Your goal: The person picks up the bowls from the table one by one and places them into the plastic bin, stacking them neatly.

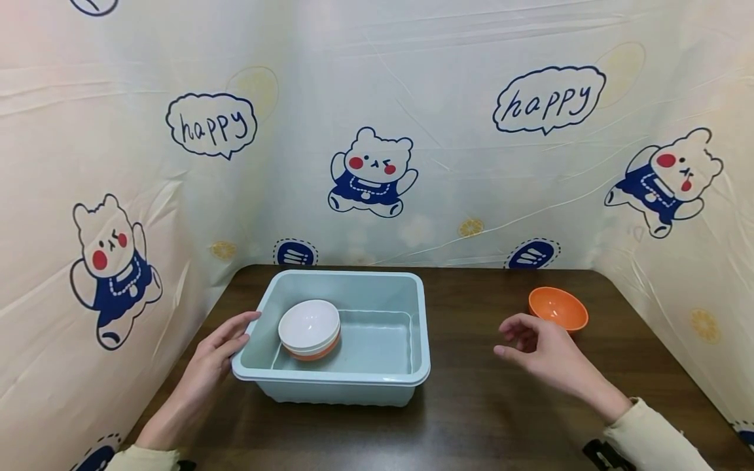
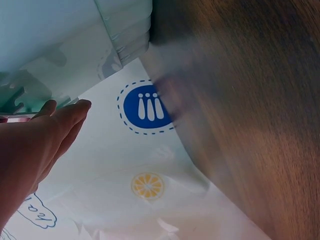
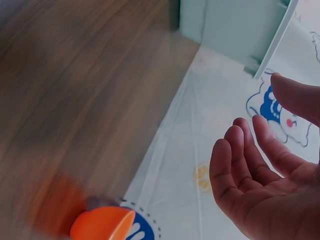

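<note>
A pale blue-green plastic basin stands on the table. Inside, at its left, a white bowl sits on top of a small stack with an orange bowl at the bottom. My left hand is at the basin's left rim, its fairly straight fingers touching the edge; the left wrist view shows the fingers beside the outer wall. My right hand is in the air between the basin and a separate orange bowl, its fingers loosely bent with nothing in them.
The dark wooden table carries the basin left of centre and the lone orange bowl at the back right. A pale printed sheet with cartoon bears hangs along the back and both sides of the table.
</note>
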Motion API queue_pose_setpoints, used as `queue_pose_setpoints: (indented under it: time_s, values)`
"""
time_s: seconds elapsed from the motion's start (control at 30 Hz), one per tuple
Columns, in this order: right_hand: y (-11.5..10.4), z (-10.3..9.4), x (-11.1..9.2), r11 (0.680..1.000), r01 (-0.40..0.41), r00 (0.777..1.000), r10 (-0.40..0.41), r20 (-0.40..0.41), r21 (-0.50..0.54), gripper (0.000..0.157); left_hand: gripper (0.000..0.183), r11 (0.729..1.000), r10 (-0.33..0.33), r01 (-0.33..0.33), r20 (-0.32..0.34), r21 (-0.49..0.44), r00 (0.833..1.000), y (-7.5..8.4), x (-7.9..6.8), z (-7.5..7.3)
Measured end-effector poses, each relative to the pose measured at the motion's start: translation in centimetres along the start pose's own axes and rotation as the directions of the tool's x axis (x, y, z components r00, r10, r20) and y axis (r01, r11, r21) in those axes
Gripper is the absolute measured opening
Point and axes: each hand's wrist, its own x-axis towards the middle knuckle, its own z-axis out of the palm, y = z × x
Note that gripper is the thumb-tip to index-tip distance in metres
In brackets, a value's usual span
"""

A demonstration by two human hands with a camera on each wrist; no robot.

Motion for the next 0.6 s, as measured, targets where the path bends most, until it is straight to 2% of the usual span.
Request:
queue_pose_setpoints:
  time_s: [0.27, 0.6]
  values:
    - [1.8, -0.7, 0.0, 0.999, -0.002, 0.997, -0.002, -0.074, -0.05, 0.036, 0.047, 1.0, -0.001, 0.001, -0.006, 0.0, 1.0, -0.1, 0.0, 0.0]
    - [4.5, -2.0, 0.4, 0.991, -0.08, 0.992, 0.068, -0.111, -0.105, 0.049, 0.046, 1.0, 0.009, -0.009, -0.011, 0.002, 1.0, -0.1, 0.0, 0.0]
